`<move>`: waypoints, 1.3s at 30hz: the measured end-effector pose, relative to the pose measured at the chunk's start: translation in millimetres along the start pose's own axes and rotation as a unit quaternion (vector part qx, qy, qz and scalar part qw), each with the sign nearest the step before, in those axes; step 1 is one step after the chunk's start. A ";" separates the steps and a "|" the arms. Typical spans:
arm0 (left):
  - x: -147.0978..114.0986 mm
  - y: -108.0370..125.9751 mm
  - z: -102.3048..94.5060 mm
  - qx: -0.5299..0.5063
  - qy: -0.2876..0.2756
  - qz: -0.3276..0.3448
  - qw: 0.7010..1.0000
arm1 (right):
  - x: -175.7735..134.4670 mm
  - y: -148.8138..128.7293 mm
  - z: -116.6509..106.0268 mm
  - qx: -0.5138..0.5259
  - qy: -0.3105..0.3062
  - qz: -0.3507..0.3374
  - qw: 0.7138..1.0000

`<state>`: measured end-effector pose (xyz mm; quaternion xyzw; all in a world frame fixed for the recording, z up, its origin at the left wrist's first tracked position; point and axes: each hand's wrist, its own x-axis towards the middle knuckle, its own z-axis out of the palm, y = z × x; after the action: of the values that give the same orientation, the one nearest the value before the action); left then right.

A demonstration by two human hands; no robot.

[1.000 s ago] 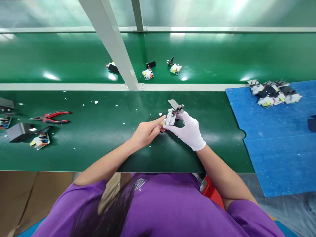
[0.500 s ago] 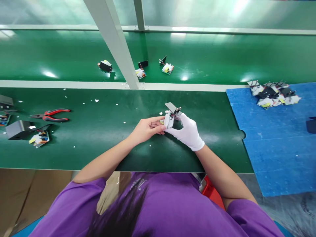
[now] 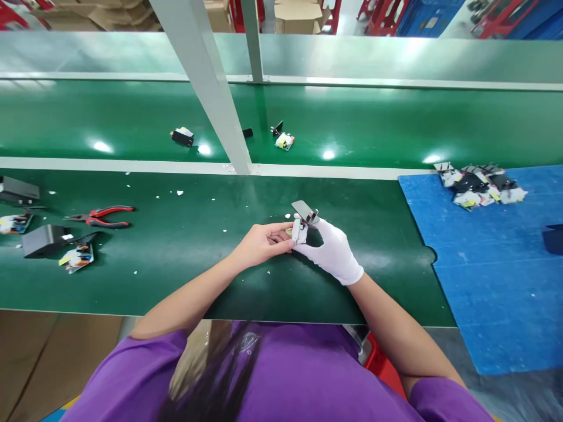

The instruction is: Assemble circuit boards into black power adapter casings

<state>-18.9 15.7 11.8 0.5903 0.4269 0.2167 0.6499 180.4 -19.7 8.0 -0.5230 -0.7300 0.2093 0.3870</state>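
Head view, left to right. At far left of green counter (image 3: 176, 281): black housings (image 3: 41, 240), small circuit boards (image 3: 78, 257), red-handled pliers (image 3: 103, 216) lying flat, all well apart from both hands. White scraps (image 3: 178, 193) scattered on counter surface. Bare left hand (image 3: 259, 243) near centre, grip narrow, fingertips pinching left side of small white board assembly (image 3: 300, 230). Same assembly held from right by gloved right hand (image 3: 334, 252), grip closed around it, with grey metal plate (image 3: 303, 210) sticking up on top. Assembly lifted just above counter, between both hands. Judged as middle of work: piece in hand not yet laid down. On moving belt (image 3: 373, 126) behind: three pieces (image 3: 284, 139) lying apart, probably finished. At right, on blue mat (image 3: 492, 264): heap of similar boards (image 3: 479, 184), seemingly waiting.
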 end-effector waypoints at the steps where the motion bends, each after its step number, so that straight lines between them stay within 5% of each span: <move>1: 0.0 0.3 -0.7 0.001 -0.004 -0.002 1.000 | -0.2 -0.5 -0.3 -0.001 0.000 -0.004 1.000; 16: -0.9 3.7 2.5 0.030 0.003 -0.004 1.000 | -0.5 -3.0 0.9 -0.007 0.009 -0.049 0.999; 33: -1.5 3.7 6.6 0.007 -0.001 -0.009 1.000 | -2.5 -1.6 5.3 -0.034 0.019 -0.023 0.999; 39: 1.2 2.7 3.9 -0.066 -0.009 -0.017 0.998 | -1.1 -1.8 2.9 0.035 -0.005 0.045 0.998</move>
<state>-14.5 15.0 13.8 0.5408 0.4159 0.2276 0.6948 177.2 -21.0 7.2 -0.5409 -0.6994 0.2544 0.3918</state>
